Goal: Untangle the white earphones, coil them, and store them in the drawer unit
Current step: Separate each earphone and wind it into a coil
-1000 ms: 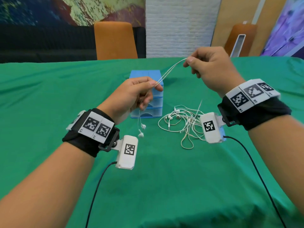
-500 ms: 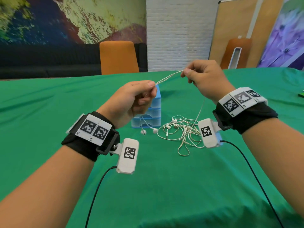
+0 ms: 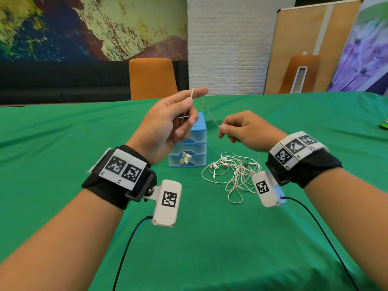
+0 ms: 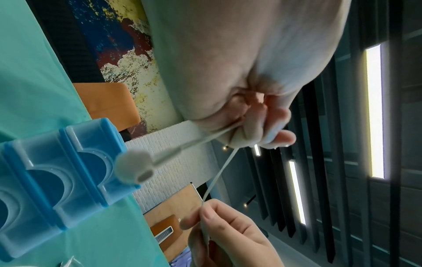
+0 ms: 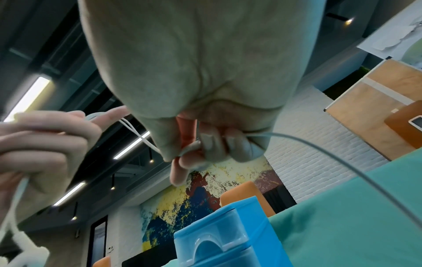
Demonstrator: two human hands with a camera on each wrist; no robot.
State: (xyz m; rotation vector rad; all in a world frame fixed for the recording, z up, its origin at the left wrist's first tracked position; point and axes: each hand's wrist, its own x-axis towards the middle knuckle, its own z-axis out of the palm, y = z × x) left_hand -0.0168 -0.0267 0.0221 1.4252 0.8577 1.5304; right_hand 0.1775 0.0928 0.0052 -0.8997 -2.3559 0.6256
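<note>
Green cloth (image 3: 210, 238) covers the table under my arms, with a painted wall and an orange chair (image 3: 152, 77) beyond it. My left hand (image 3: 168, 124) is raised above the blue drawer unit (image 3: 192, 143); its fingers (image 3: 189, 101) curl round the white earphone cable (image 3: 209, 111), which loops over my outstretched forefinger. Two earbuds (image 3: 184, 159) dangle below that hand, in front of the unit's lowest drawer. My right hand (image 3: 247, 131), to the right of the unit and lower than the left, pinches the same cable between thumb and forefinger, the other fingers curled in. From there the cable drops to the tangled earphones (image 3: 231, 173) lying on the cloth just right of the unit. All three drawers look closed.
</note>
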